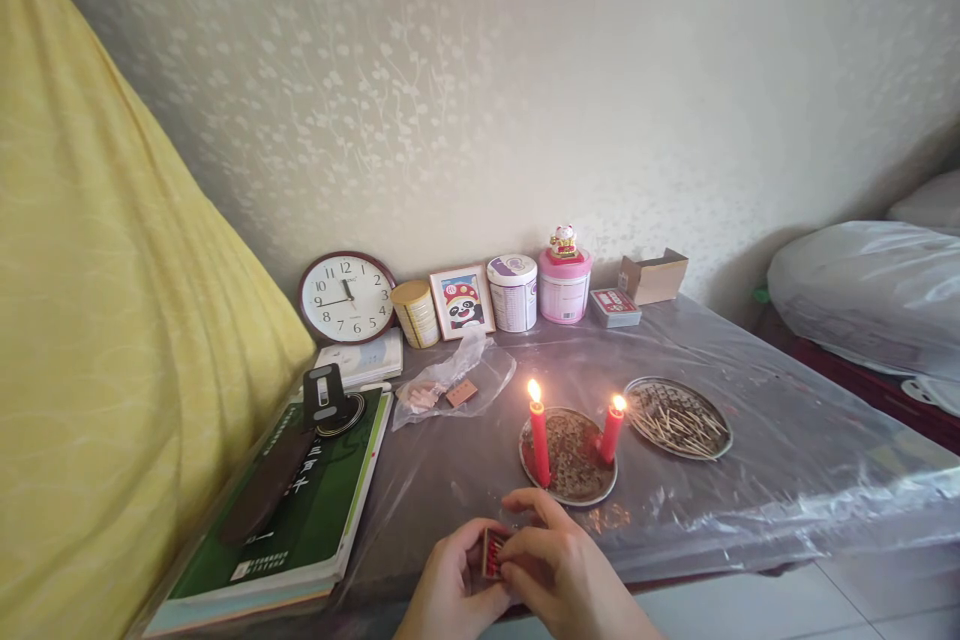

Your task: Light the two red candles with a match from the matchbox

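My left hand point(459, 580) is closed around a small matchbox point(492, 554), held at the table's front edge with red match heads showing inside it. My right hand point(559, 560) reaches over from the right, its thumb and fingertips pinched at the box's matches. Whether a match is between those fingertips is hidden. Just beyond the hands lies a round metal plate point(574, 450). On it a tall red candle point(539, 445) and a shorter, slightly tilted red candle point(611, 435) both burn.
A second plate point(637, 390) with many used matchsticks point(686, 428) lies to the right. A clear bag point(480, 400) with matchboxes lies behind. Green books point(315, 510) with a phone holder point(324, 398) are left. A clock point(347, 297) and cans point(513, 295) line the wall.
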{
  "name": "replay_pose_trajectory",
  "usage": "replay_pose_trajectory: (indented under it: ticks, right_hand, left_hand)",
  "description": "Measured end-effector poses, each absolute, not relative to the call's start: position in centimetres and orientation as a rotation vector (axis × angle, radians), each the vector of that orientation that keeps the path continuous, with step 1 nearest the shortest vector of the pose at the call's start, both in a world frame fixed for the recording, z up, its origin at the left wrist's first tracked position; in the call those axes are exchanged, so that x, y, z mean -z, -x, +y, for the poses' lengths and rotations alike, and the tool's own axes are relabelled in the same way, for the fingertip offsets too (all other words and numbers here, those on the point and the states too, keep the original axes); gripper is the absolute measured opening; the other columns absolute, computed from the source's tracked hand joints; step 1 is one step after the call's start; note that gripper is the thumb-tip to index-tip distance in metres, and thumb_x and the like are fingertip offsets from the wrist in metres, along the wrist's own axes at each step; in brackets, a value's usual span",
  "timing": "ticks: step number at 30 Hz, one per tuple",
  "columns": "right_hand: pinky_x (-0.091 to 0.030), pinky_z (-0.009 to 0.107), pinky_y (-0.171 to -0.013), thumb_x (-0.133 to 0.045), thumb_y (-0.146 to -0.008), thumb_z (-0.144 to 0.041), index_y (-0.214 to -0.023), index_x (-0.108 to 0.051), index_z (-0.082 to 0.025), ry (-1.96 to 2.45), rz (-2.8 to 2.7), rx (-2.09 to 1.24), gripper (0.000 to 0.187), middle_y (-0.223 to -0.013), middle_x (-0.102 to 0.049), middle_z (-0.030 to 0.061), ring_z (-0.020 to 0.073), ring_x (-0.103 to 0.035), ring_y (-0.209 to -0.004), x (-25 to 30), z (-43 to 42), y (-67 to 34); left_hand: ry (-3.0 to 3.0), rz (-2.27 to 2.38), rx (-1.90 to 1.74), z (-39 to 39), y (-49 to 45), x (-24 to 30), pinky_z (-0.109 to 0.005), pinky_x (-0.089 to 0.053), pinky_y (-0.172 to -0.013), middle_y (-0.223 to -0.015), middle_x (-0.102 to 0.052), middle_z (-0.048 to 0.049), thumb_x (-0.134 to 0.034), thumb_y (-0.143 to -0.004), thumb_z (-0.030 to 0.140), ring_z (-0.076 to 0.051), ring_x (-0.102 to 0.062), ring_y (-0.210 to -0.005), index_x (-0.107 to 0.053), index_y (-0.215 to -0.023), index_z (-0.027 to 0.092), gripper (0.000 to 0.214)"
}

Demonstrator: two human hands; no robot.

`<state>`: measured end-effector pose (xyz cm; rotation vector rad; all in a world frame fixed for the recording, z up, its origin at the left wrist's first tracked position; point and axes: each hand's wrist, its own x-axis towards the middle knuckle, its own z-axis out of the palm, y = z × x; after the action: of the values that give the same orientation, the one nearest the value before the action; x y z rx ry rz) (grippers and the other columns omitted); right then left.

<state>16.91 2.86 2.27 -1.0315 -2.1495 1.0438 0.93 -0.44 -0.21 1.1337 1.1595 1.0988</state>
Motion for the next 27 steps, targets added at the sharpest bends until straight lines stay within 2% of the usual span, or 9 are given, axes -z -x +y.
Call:
replay_pose_trajectory:
  ticks: [5,10,16,22,25,27]
  right_hand:
    - [-0.048,0.025,-0.082,-0.056,-0.078,-0.010,-0.074,-0.070,-0.021,0.992,-2.154,-0.985,0.019,-0.119,-0.057,0.0059,0.0163,-0.065,-0.090,-1.9,2.8,-16.7]
    - [-0.049,0.024,-0.081,-0.052,-0.080,-0.010,-0.074,-0.067,-0.019,0.985,-2.123,-0.989,0.018,-0.114,-0.059,0.0070,0.0161,-0.065,-0.090,-2.1,2.6,-16.4]
    - [-0.048,0.025,-0.083,-0.057,-0.076,-0.010,-0.075,-0.070,-0.021,1.014,-2.155,-1.041,0.017,-0.121,-0.056,0.0053,0.0169,-0.064,-0.094,-2.2,2.8,-16.9]
    - [-0.047,0.026,-0.083,-0.056,-0.076,-0.008,-0.071,-0.068,-0.019,0.982,-2.149,-1.031,0.017,-0.119,-0.057,0.0077,0.0179,-0.064,-0.094,-1.6,2.7,-16.9]
    - [-0.047,0.025,-0.081,-0.055,-0.077,-0.010,-0.072,-0.067,-0.018,0.959,-2.043,-1.124,0.015,-0.115,-0.058,0.0083,0.0175,-0.063,-0.091,-1.8,2.5,-16.4]
    - [-0.047,0.025,-0.078,-0.056,-0.080,-0.016,-0.071,-0.065,-0.018,0.970,-1.852,-1.225,0.013,-0.111,-0.059,0.0081,0.0171,-0.063,-0.086,-2.2,2.5,-16.0]
  left_hand:
    - [-1.089,1.130,-1.083,-0.4,-1.3,-0.2,-0.027,-0.045,-0.063,-0.068,-0.064,-0.0003,-0.077,-0.058,0.017,-0.017,-0.057,-0.066,-0.064,-0.085,0.016,0.030]
    - [-1.099,1.105,-1.112,-0.4,-1.5,-0.2,-0.024,-0.043,-0.059,-0.062,-0.056,0.0040,-0.076,-0.060,0.015,-0.013,-0.052,-0.061,-0.058,-0.068,0.018,0.020]
    - [-1.141,1.140,-1.058,-0.6,-1.2,0.1,-0.027,-0.045,-0.065,-0.070,-0.063,-0.0004,-0.075,-0.062,0.018,-0.017,-0.057,-0.067,-0.063,-0.084,0.016,0.025]
    - [-1.135,1.109,-1.052,-0.4,-1.2,0.5,-0.028,-0.044,-0.063,-0.069,-0.062,0.0009,-0.075,-0.059,0.015,-0.016,-0.057,-0.067,-0.060,-0.080,0.016,0.026]
    - [-1.160,1.126,-1.083,-0.4,-1.3,1.4,-0.026,-0.043,-0.060,-0.067,-0.060,0.0022,-0.074,-0.060,0.014,-0.015,-0.056,-0.064,-0.058,-0.075,0.017,0.022]
    - [-1.174,1.099,-1.093,-0.4,-1.3,1.9,-0.027,-0.043,-0.062,-0.071,-0.063,0.0005,-0.075,-0.061,0.014,-0.017,-0.059,-0.068,-0.060,-0.079,0.016,0.023]
